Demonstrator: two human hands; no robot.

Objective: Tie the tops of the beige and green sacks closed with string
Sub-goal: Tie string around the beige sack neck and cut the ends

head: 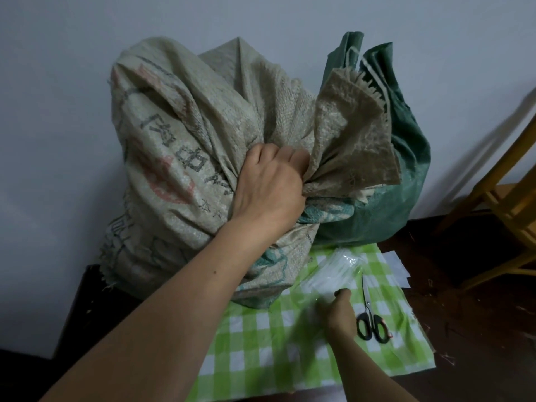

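A big beige woven sack (174, 146) with faded printing stands against the wall. My left hand (269, 184) is clenched around its bunched neck, and the loose top fans out to the right of my fist. Behind it, at the right, stands a green sack (400, 181) with its top loose and upright. Lower right, my right hand (342, 311) is closed on a clear plastic bag of white string (333, 274) that lies on the checked cloth; the hand is blurred.
A green and white checked cloth (290, 352) covers the dark table. Black-handled scissors (371, 317) lie on it just right of my right hand. White paper (397, 265) sits at the cloth's right edge. A yellow wooden chair (510, 204) stands at the far right.
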